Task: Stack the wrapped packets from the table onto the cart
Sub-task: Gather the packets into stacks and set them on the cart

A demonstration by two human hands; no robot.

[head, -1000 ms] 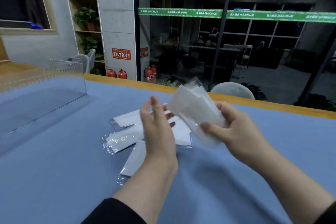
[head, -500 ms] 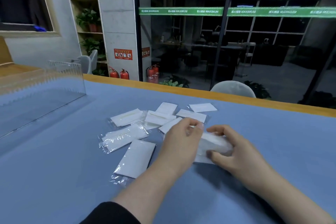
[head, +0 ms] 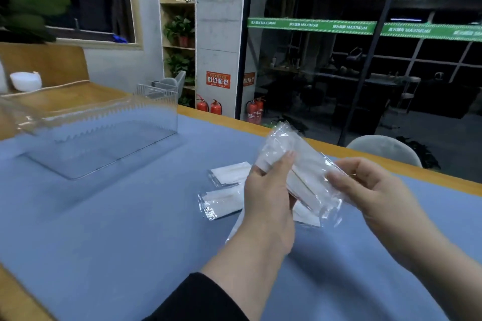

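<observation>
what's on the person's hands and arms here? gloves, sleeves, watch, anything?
Both hands are bare: no gloves, rings or watch visible on the left hand or the right hand. The left forearm is bare down to a black sleeve pushed up near the bottom edge of the frame. The right forearm is bare as far as the picture shows; any sleeve there lies out of view.

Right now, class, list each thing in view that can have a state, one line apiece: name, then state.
Bundle of wrapped packets: lifted off the table, held by both hands.
Left hand: grips the bundle.
Right hand: pinches the bundle's end.
Loose packets: lying flat on the blue tablecloth.
Clear acrylic box: standing on the table, open-topped, nothing visible inside.
</observation>
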